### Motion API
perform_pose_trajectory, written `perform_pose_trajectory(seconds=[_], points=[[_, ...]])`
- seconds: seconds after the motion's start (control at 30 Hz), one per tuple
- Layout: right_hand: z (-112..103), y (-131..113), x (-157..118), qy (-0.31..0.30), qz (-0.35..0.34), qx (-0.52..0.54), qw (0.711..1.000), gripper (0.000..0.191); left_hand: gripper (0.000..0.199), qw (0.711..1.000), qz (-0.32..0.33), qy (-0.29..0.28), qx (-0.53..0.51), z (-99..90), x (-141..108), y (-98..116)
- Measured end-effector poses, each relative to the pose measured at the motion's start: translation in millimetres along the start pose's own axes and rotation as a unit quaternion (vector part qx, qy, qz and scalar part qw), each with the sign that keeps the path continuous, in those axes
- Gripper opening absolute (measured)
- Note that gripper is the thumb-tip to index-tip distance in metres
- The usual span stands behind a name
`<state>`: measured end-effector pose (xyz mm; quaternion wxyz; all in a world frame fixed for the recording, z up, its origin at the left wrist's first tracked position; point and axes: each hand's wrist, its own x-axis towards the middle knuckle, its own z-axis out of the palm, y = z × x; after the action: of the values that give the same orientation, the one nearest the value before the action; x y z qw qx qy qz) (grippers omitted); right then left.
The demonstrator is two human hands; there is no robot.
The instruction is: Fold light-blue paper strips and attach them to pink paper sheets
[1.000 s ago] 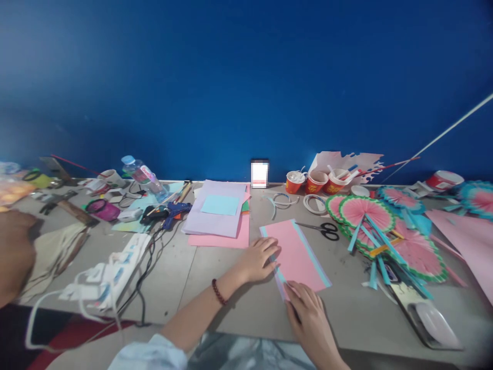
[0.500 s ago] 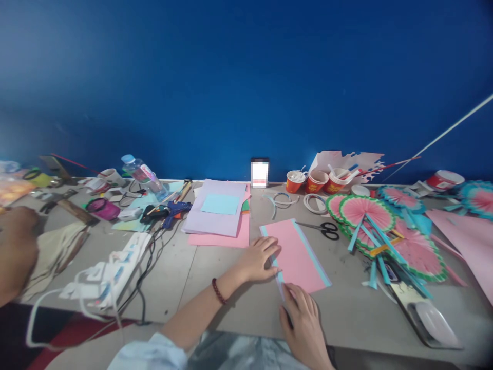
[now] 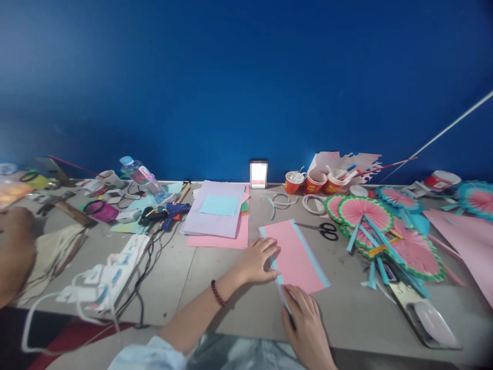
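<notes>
In front of me on the table lies a sheet of pink paper (image 3: 298, 252), with light blue and pale purple bands along its two long edges. My left hand (image 3: 260, 261) rests on its left edge, fingers spread and flat on the banded side. At the lower left corner, my right hand (image 3: 306, 316) has its thumb and fingers around the end of the banded edge, which they partly cover. Just right of the sheet's top lies a pair of scissors (image 3: 319, 228) with black handles.
Stacked purple and pink papers (image 3: 215, 226) lie left of the sheet. To the right are folded paper fans (image 3: 365, 213) and a mouse (image 3: 435, 321). Red paper cups (image 3: 316, 182) line the wall. A power strip (image 3: 119, 272), glue gun (image 3: 173, 213) and another person's hand (image 3: 15, 252) are left.
The view has shifted very slightly. Both hands stay on the pink paper in nearly the same places, and the sheet lies as before.
</notes>
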<state>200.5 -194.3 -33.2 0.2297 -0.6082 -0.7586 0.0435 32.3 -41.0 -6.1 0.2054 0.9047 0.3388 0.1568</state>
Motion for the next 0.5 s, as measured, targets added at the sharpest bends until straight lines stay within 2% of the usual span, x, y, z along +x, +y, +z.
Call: perform_pose_trajectory(seconds=[0.2, 0.5], points=[[-8.6, 2.3, 3.7, -0.032, -0.037, -0.022, 0.999, 0.050, 0.067, 1.000, 0.002, -0.001, 0.004, 0.6, 0.1, -0.4], [-9.0, 5.7, 5.8, -0.059, -0.049, -0.028, 0.997, 0.058, 0.067, 1.000, 0.000, 0.003, 0.005, 0.4, -0.3, -0.4]])
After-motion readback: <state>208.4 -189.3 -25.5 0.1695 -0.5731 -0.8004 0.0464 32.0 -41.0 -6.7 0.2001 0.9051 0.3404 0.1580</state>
